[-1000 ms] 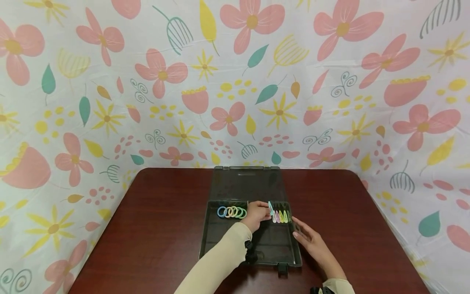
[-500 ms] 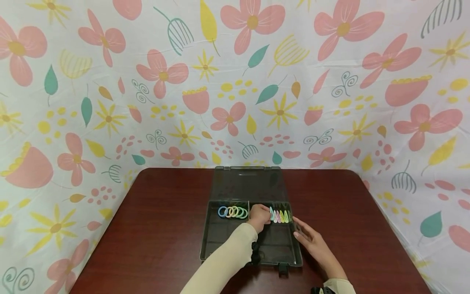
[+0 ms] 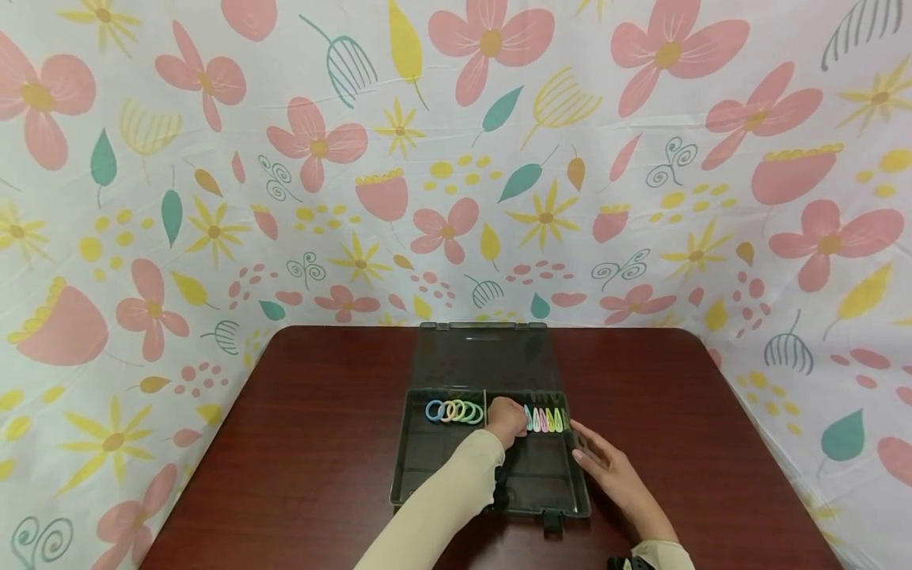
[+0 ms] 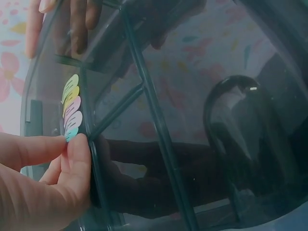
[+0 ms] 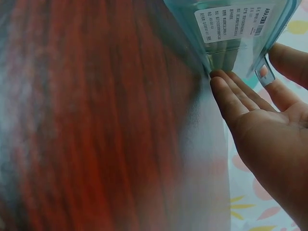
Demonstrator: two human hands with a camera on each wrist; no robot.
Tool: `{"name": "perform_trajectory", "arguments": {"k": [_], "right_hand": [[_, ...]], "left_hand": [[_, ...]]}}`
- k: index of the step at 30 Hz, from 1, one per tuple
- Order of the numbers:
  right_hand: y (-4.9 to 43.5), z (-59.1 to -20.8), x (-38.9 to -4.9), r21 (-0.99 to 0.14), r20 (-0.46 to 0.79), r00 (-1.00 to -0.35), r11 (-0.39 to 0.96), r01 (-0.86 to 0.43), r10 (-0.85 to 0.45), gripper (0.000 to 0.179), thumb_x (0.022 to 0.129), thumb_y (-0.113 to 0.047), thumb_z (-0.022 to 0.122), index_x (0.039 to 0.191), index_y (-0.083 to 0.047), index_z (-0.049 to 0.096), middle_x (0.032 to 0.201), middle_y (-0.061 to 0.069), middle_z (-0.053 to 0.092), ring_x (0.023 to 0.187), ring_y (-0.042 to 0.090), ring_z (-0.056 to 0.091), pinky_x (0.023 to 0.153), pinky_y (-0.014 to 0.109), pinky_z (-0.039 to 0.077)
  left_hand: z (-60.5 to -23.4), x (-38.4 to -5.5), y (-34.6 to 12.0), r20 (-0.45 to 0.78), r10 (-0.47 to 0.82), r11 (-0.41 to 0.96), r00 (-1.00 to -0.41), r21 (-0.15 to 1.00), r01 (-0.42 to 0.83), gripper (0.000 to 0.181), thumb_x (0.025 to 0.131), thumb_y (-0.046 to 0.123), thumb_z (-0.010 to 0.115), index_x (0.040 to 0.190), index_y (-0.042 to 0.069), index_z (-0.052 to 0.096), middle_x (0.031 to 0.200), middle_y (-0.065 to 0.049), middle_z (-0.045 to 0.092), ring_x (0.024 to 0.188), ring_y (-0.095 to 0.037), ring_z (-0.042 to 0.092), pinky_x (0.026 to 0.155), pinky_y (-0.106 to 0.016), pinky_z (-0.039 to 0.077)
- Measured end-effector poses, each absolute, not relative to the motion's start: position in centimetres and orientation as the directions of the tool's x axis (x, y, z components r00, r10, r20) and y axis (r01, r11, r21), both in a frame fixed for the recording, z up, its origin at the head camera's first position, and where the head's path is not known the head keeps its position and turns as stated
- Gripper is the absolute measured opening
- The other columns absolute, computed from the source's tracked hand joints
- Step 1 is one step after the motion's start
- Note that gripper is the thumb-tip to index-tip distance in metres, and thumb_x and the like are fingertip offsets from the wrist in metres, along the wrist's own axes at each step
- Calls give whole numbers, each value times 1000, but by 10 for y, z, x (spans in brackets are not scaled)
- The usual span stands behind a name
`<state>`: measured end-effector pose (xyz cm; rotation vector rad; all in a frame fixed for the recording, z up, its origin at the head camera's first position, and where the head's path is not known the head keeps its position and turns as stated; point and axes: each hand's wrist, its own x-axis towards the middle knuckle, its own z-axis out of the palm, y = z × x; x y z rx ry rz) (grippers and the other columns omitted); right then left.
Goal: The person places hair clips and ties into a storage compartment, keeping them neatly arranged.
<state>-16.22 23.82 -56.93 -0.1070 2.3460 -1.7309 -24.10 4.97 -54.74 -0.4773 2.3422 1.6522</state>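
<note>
A dark see-through box (image 3: 438, 463) with compartments lies on the table with its lid folded back. In its back right compartment, a row of pastel snap hair clips (image 3: 547, 419) stands side by side. At the left end of that row, my left hand (image 3: 507, 419) pinches a teal hair clip (image 4: 71, 133) between thumb and fingers. That clip touches its pale pink neighbour in the left wrist view. My right hand (image 3: 613, 471) rests with extended fingers against the box's right side. Its fingertips (image 5: 219, 79) touch the box wall in the right wrist view.
Several overlapping pastel rings (image 3: 454, 411) lie in the back left compartment. The lid (image 3: 484, 356) reaches the table's back edge by the flowered cloth (image 3: 456, 158). A latch (image 3: 552, 522) projects from the front. A label (image 5: 234, 23) shows on the box.
My left hand has brought the teal hair clip down into the row, where it stood raised above the left end before. The right hand stays against the box.
</note>
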Motion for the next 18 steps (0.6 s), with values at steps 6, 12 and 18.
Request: {"name": "perform_trajectory", "arguments": {"k": [6, 12, 18], "right_hand": [[238, -569, -162, -947, -124, -974, 314, 60, -188, 57, 98, -27, 57, 149, -16, 35, 156, 18, 22, 142, 40, 20, 108, 56, 34], [238, -569, -162, -949, -123, -974, 309, 59, -192, 57, 98, -25, 57, 150, -16, 34, 156, 18, 22, 142, 39, 20, 107, 55, 35], [238, -569, -161, -951, -120, -973, 303, 56, -195, 57, 98, -24, 57, 149, -15, 35, 156, 18, 23, 141, 39, 21, 106, 53, 38]], "left_hand": [[-550, -245, 52, -381, -138, 326, -914, 854, -405, 31, 77, -16, 58, 60, 10, 54, 61, -5, 53, 49, -16, 54, 52, -31, 57], [-552, -246, 52, -378, -145, 342, -915, 848, -404, 34, 76, -16, 58, 57, 11, 51, 53, -4, 48, 45, -16, 51, 48, -29, 55], [-548, -245, 53, -380, -166, 350, -910, 840, -414, 39, 75, -17, 58, 54, 13, 46, 50, -3, 44, 42, -15, 48, 47, -29, 54]]}}
